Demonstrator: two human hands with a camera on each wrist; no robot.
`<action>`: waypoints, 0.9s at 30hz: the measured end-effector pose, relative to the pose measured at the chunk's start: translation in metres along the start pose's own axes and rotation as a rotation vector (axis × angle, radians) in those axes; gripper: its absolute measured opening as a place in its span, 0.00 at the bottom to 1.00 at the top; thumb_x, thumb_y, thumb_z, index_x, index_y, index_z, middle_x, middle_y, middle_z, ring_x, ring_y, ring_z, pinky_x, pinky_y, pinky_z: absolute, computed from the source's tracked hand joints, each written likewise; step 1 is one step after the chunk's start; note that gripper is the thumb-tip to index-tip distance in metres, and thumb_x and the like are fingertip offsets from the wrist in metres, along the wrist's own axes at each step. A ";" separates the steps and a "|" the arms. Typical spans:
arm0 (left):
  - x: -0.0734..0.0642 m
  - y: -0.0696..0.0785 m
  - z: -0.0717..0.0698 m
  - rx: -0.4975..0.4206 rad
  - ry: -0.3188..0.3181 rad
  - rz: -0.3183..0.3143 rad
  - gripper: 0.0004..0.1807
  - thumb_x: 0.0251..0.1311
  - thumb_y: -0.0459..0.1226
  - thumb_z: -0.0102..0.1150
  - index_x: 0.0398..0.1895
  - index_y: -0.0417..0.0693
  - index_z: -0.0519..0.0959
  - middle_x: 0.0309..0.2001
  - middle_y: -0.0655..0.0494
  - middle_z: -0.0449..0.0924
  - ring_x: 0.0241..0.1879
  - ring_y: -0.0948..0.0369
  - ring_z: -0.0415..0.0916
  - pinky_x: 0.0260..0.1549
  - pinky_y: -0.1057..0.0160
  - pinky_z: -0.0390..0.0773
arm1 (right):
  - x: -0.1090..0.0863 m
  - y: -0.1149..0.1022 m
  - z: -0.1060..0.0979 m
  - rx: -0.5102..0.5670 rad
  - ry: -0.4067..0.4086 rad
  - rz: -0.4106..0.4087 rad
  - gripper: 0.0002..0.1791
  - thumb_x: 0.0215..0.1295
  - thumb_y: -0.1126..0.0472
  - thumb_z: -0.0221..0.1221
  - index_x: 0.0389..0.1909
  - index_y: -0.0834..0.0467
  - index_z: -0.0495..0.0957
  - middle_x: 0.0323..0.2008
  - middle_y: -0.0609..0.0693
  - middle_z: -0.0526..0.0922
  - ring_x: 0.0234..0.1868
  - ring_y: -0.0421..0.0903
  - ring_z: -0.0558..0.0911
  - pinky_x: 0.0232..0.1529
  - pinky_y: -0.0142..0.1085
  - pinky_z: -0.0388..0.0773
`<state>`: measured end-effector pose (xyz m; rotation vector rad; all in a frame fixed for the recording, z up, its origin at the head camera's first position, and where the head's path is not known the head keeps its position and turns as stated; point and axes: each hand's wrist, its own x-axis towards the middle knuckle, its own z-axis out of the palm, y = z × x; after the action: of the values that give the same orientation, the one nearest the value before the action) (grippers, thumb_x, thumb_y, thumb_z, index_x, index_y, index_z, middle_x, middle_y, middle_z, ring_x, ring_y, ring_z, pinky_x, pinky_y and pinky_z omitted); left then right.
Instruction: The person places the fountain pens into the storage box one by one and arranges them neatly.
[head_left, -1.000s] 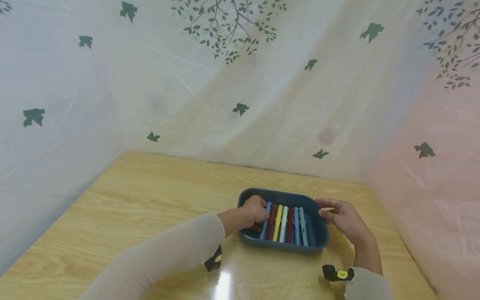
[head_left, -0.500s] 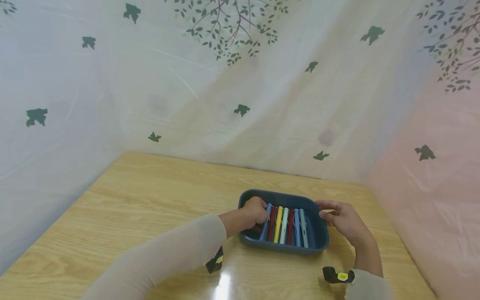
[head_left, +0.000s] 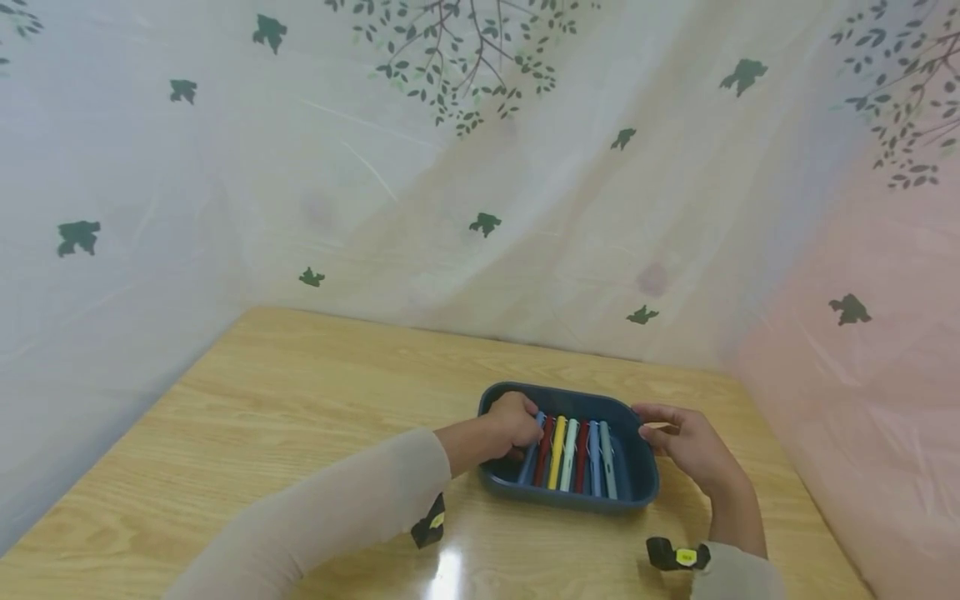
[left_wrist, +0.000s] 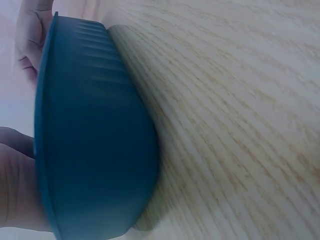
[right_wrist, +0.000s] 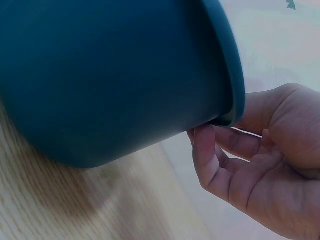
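Observation:
A dark blue plastic tray [head_left: 558, 499] holds several clipped pens lying side by side: dark red, yellow [head_left: 557, 454], pale mint [head_left: 569, 456], blue and grey-blue [head_left: 608, 462]. Reaching in over its left end, my left hand [head_left: 513, 422] pinches the upper part of the leftmost blue pen [head_left: 527, 467]; the fingertips are partly hidden. My right hand [head_left: 692, 443] grips the rim at the tray's right end, as the right wrist view shows, where the hand [right_wrist: 270, 160] has its fingers beneath the lip. From the left wrist, only the tray's outer wall [left_wrist: 95, 125] shows, hiding the pens.
The tray stands on a light wooden table [head_left: 322, 383], toward its right side. Behind the table hangs a pale curtain [head_left: 390, 208] printed with leaves and birds, and a pinkish one [head_left: 885, 400] borders the right. Black straps [head_left: 667, 553] sit at both wrists.
My left hand has shifted very slightly right along with the top of the leftmost blue pen. The right hand keeps its grip on the rim, and the view has tilted a little.

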<state>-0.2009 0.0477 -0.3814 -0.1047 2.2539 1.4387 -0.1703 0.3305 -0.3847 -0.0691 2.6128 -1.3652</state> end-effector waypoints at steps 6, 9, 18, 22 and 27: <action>-0.005 0.008 -0.006 -0.037 -0.024 0.040 0.21 0.63 0.24 0.63 0.60 0.37 0.75 0.44 0.45 0.78 0.36 0.53 0.79 0.28 0.58 0.86 | 0.001 0.002 0.000 0.010 -0.006 0.005 0.25 0.77 0.61 0.57 0.71 0.61 0.71 0.70 0.65 0.71 0.63 0.62 0.77 0.58 0.52 0.82; -0.008 0.015 -0.011 -0.064 -0.024 0.058 0.22 0.65 0.24 0.62 0.62 0.38 0.74 0.48 0.44 0.78 0.39 0.50 0.81 0.29 0.58 0.87 | 0.001 0.003 0.000 0.008 -0.007 0.004 0.25 0.77 0.61 0.57 0.71 0.61 0.71 0.69 0.65 0.71 0.62 0.61 0.78 0.57 0.53 0.82; -0.012 0.032 -0.034 -0.093 -0.015 0.121 0.22 0.65 0.26 0.63 0.62 0.40 0.73 0.43 0.46 0.82 0.47 0.46 0.81 0.33 0.55 0.88 | 0.004 0.005 -0.002 0.009 -0.005 -0.001 0.25 0.77 0.61 0.57 0.71 0.61 0.71 0.69 0.66 0.71 0.62 0.61 0.79 0.56 0.51 0.83; -0.013 0.034 -0.049 -0.103 -0.019 0.138 0.23 0.65 0.27 0.63 0.63 0.41 0.73 0.42 0.47 0.84 0.44 0.48 0.80 0.34 0.55 0.88 | 0.005 0.006 -0.002 0.003 -0.003 -0.008 0.24 0.77 0.61 0.58 0.70 0.62 0.72 0.68 0.66 0.72 0.61 0.60 0.79 0.56 0.51 0.83; -0.014 0.029 -0.073 -0.077 -0.013 0.211 0.24 0.65 0.27 0.60 0.65 0.41 0.72 0.45 0.45 0.83 0.36 0.54 0.77 0.31 0.57 0.87 | 0.004 0.005 -0.001 0.003 -0.001 -0.005 0.24 0.76 0.62 0.58 0.70 0.62 0.72 0.68 0.66 0.72 0.61 0.60 0.79 0.55 0.49 0.84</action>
<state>-0.2221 -0.0053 -0.3258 0.1211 2.2544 1.6284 -0.1739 0.3344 -0.3888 -0.0753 2.6111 -1.3709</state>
